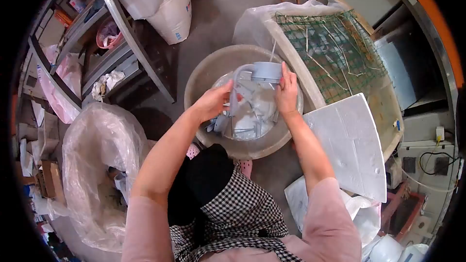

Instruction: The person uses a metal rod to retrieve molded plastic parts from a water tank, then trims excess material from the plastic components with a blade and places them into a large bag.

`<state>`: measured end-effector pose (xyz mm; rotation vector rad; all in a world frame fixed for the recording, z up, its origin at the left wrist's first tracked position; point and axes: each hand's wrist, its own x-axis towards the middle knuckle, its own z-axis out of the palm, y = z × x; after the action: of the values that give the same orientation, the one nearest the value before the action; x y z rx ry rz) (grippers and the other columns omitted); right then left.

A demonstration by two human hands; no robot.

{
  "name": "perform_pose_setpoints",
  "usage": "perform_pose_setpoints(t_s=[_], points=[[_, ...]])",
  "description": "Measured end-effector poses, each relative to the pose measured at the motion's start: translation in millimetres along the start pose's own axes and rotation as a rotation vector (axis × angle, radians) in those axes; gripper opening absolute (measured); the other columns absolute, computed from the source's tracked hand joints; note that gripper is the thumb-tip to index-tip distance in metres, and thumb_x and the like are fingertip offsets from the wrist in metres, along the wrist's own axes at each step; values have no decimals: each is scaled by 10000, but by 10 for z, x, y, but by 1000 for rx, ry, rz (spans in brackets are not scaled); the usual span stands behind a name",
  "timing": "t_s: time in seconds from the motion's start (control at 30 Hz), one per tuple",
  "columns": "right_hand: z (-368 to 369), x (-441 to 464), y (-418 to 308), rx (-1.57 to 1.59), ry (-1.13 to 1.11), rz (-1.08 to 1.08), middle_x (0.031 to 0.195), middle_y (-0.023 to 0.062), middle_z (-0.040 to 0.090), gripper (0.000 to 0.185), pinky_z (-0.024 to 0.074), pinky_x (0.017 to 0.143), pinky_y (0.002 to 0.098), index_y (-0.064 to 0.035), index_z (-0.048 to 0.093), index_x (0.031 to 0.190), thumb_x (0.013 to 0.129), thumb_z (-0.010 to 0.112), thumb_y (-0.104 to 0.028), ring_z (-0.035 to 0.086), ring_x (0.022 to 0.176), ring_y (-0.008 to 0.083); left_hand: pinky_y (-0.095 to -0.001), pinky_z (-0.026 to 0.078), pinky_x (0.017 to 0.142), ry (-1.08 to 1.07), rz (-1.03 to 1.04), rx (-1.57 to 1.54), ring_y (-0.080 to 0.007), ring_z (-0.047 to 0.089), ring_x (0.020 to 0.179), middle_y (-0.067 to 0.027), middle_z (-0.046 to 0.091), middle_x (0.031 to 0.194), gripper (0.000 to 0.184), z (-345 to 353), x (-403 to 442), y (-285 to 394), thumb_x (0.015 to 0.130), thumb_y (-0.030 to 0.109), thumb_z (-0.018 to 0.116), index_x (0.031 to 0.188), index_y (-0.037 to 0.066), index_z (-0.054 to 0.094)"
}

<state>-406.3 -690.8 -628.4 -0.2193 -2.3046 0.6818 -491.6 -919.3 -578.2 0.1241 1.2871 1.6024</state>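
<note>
A grey-blue plastic part (267,72), with a round ring at its right end and a curved arm on its left, is held above a large round tub (199,73). My right hand (287,90) grips the ring end, its fingers along the right side. At the curved left end, my left hand (214,102) has its fingers closed around the part. Inside the tub, below both hands, lie several grey plastic pieces (250,128) on a whitish surface. Some of them are hidden behind the held part.
A clear plastic-lined container (80,165) stands at the left beside a metal rack (131,34). On the right are a crate with green mesh (323,43) and a white foam board (347,145). White sacks (170,12) stand at the back.
</note>
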Motion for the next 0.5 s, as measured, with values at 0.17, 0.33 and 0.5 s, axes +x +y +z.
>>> perform_pose_setpoints(t_s=[0.17,0.33,0.5], points=[[112,-26,39,308,48,193,1043,158,551,553,426,850,354,-65,430,1310,778,509,64,547,925,321,-418,399,911,-309,58,-366,-285,524,1057,-170,577,1088,713,212,-232,314,881,612,333,1235,7,466],[166,16,51,321,108,182,1045,169,558,572,437,803,365,-29,421,1306,752,504,82,545,861,317,-431,395,909,-140,117,-58,-281,505,1095,-179,547,1156,600,144,-226,306,908,530,389,1207,21,493],[-54,120,24,114,77,105,1039,144,500,694,450,804,355,-92,387,1345,697,527,116,521,885,311,-418,360,962,452,54,616,-319,480,1131,-214,529,1176,600,41,-117,115,883,454,478,1240,-28,459]])
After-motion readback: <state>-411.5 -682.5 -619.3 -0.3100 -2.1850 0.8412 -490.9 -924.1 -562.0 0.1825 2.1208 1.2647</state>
